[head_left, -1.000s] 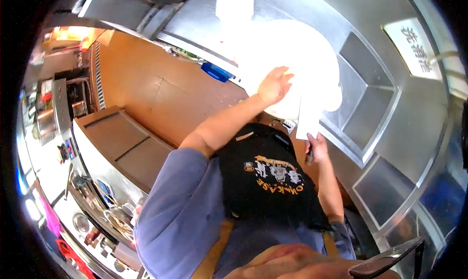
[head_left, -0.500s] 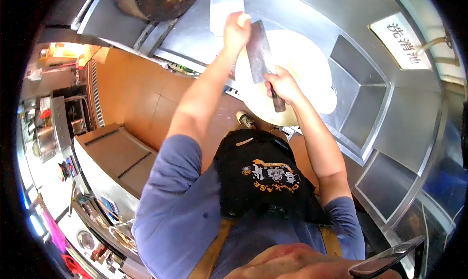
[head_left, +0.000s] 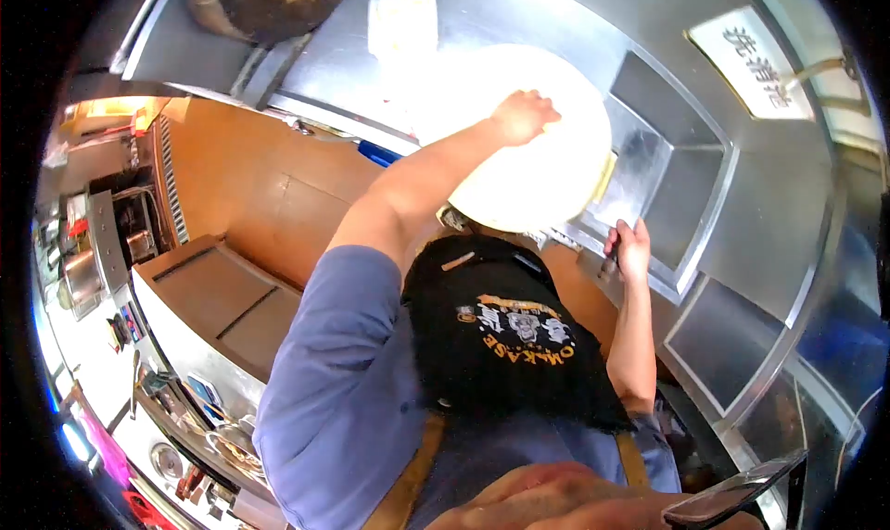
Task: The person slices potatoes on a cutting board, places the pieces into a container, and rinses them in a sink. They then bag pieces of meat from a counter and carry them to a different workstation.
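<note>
A round white cutting board (head_left: 519, 192) lies on the steel counter, its surface washed out by glare. My left hand (head_left: 527, 118) rests palm down over the board with bent fingers. A small pale yellowish bit shows by its fingertips, too bright to identify. Off the board's right side, my right hand (head_left: 631, 249) is closed around the dark handle of the cleaver (head_left: 609, 265). The cleaver's blade is hard to separate from the grey steel behind it. Beyond the board stands a clear plastic container (head_left: 402, 20).
A sink basin (head_left: 691, 192) is set into the counter on the right, below a white sign (head_left: 753, 62) and near a tap (head_left: 820, 71). A dark round wok-like thing (head_left: 269, 2) sits at the upper left. A low cabinet (head_left: 222, 289) stands behind on the left.
My left hand has moved from beside the plastic container down onto the board. My right hand has carried the cleaver off the board, to the right and nearer my body.
</note>
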`<state>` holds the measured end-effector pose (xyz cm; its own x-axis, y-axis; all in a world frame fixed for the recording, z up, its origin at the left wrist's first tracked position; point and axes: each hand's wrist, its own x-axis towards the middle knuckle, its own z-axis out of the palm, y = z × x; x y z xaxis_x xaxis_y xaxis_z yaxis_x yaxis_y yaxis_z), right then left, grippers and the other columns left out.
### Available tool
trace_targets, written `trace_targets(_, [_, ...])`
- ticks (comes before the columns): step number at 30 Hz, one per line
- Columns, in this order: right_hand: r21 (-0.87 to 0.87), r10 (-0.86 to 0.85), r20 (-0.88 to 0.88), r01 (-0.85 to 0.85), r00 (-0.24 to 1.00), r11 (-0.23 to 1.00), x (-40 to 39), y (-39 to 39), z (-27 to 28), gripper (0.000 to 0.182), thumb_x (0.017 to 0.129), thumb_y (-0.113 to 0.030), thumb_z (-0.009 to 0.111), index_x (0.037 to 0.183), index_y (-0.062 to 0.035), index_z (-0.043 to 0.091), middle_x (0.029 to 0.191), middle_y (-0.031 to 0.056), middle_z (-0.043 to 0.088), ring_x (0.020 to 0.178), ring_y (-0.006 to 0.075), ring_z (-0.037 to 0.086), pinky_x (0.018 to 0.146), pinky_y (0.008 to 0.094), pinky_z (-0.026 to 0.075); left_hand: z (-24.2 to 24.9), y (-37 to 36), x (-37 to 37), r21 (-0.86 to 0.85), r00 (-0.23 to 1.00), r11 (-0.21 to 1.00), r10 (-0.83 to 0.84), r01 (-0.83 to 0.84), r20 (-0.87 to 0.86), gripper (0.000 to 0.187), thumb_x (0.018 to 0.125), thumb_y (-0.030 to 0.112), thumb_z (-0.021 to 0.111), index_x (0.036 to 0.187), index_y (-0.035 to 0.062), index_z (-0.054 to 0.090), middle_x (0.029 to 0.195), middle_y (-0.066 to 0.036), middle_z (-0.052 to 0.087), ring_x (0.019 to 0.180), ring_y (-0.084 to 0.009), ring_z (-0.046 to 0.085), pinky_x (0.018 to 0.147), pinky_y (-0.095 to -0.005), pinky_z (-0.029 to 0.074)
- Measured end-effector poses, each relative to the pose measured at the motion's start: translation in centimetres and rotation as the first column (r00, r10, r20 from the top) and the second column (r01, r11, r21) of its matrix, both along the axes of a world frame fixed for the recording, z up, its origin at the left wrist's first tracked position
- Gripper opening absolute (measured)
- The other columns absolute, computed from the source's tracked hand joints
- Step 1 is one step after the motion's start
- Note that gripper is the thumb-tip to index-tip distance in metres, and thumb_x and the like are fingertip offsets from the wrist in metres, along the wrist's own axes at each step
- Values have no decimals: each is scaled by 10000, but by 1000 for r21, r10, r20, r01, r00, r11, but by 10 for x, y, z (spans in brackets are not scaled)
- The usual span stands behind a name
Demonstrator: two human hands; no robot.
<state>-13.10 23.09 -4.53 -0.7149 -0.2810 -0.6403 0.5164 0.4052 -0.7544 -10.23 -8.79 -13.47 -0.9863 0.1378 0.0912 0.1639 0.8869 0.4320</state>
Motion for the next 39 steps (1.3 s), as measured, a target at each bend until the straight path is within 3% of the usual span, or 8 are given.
trace_targets(5, [-114, 155, 9, -153, 988, 982, -8, 0, -27, 123, 930, -122, 509, 1018, -36, 508, 647, 40, 513, 502, 144, 505, 470, 288, 423, 31, 7, 11, 349, 809, 761, 372, -547, 455, 525, 813, 321, 703, 1266, 94, 569, 1262, -123, 586, 1184, -254, 535, 1012, -359, 415])
trace_targets(8, [2, 396, -155, -400, 905, 916, -8, -13, -24, 166, 938, -130, 494, 1053, -16, 530, 642, 44, 529, 499, 148, 514, 485, 300, 438, 56, 6, 48, 511, 758, 675, 111, -533, 643, 533, 822, 346, 710, 1271, 95, 571, 1250, -122, 601, 1148, -252, 561, 998, -355, 422])
trace_targets(14, [322, 705, -390, -629, 593, 707, -29, -47, -17, 206, 906, -202, 517, 1037, -45, 546, 818, 248, 626, 805, 456, 597, 708, 504, 469, 47, 12, 77, 377, 677, 814, 27, -442, 736, 495, 774, 271, 752, 1235, 148, 618, 1233, -119, 600, 1149, -262, 553, 1017, -343, 405])
trace_targets(17, [463, 792, -491, -662, 362, 589, -31, -65, -11, 213, 914, -246, 512, 1013, -58, 532, 800, 238, 634, 777, 438, 611, 698, 523, 468, 38, 19, 82, 335, 809, 873, 108, -355, 577, 515, 765, 264, 755, 1242, 139, 607, 1224, -128, 583, 1153, -293, 536, 1006, -366, 416])
trace_targets(19, [548, 847, -453, -663, 277, 510, -31, -77, -8, 219, 916, -248, 504, 1027, -61, 530, 791, 232, 637, 763, 430, 617, 693, 524, 472, 24, 25, 92, 142, 943, 934, 332, -327, -5, 455, 746, 236, 761, 1158, 103, 621, 1160, -132, 582, 1097, -328, 542, 950, -396, 446])
trace_targets(23, [674, 918, -385, -652, 91, 347, -15, -97, 6, 205, 909, -228, 487, 1018, -57, 519, 771, 212, 650, 732, 404, 637, 687, 524, 486, 21, 46, 121, 269, 809, 801, 577, -535, -110, 268, 734, 149, 747, 939, 64, 598, 1022, -116, 589, 968, -329, 551, 848, -409, 462])
trace_targets(27, [690, 916, -398, -676, -57, 258, 1, -114, 14, 142, 870, -156, 477, 933, -30, 498, 757, 204, 655, 728, 391, 648, 680, 518, 494, 22, 66, 123, 301, 833, 867, 478, -397, -278, 177, 730, 41, 688, 892, 50, 616, 974, -106, 595, 934, -303, 565, 809, -385, 479])
trace_targets(39, [716, 981, -177, -694, -74, 77, 5, -133, 21, 205, 865, -111, 425, 1002, 1, 528, 810, 239, 659, 777, 390, 657, 712, 501, 498, -1, 60, 119, 296, 814, 879, 464, -375, -348, 175, 727, 12, 686, 894, 19, 633, 947, -115, 617, 889, -301, 588, 802, -377, 491])
